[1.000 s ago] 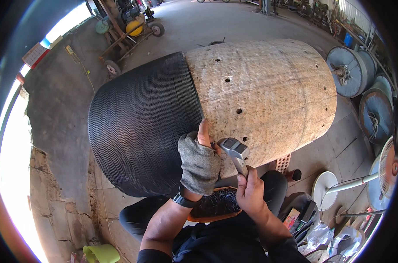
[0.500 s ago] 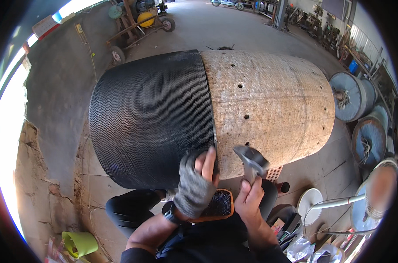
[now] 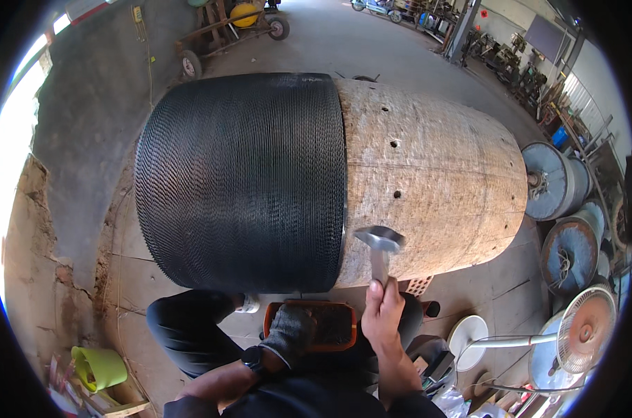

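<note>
Right grip [image 3: 383,306] is closed around the hammer [image 3: 380,239], while left grip [image 3: 289,334], unclear if closed, is over the tray [image 3: 353,327], set between the legs [image 3: 187,317] probably for easy reach.

Right hand [image 3: 383,310], bare, grips hammer [image 3: 379,240] by handle, head up in front of big drum's bare tan section [image 3: 434,181]; contact unclear. Left hand [image 3: 290,329], gloved, watch [image 3: 252,358] on wrist, is at orange tray [image 3: 353,327] between the knees, fingers hard to make out. Black ridged wrap [image 3: 243,181] covers drum's left part; green bucket [image 3: 100,368] lower left, standing fan [image 3: 586,329] lower right.
</note>
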### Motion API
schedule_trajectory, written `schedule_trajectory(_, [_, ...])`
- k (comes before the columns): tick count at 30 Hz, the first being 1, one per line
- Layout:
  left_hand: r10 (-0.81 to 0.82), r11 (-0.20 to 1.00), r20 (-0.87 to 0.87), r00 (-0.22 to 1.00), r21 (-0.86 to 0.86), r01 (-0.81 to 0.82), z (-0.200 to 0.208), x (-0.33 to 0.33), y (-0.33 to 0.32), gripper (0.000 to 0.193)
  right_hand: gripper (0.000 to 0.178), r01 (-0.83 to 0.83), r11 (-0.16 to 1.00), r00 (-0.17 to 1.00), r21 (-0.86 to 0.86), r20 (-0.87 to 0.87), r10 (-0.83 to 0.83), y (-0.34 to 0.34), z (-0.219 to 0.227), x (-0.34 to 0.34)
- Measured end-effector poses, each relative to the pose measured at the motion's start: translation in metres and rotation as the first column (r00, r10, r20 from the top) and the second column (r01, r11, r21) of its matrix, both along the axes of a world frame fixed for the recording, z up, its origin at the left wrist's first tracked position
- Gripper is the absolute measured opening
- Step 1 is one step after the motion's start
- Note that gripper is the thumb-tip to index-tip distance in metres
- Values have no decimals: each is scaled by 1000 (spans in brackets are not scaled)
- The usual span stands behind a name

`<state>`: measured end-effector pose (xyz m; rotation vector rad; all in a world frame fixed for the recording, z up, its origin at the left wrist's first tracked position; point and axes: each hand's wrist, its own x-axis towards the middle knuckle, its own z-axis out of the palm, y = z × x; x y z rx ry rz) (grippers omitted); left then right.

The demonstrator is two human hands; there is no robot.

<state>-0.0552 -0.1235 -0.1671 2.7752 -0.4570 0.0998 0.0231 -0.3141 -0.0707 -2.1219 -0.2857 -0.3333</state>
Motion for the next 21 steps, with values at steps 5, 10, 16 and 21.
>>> schedule_trajectory(5, [165,938,-5,986,-307,-159,-3,-1,-6,15,30,-21,979,892,201,446,-72,7,-15,-3])
schedule_trajectory(10, [46,980,39,998,-195,-38,25,-7,0,17,19,-39,992,996,117,-71,48,4,0,-9])
schedule_trajectory(16, [-10,974,-100,995,-228,-13,51,-9,1,13,27,-30,985,857,169,511,-61,8,8,-4])
schedule_trajectory(21, [202,969,461,864,-223,-107,106,27,15,29,24,17,994,997,107,67,-25,4,5,-17])
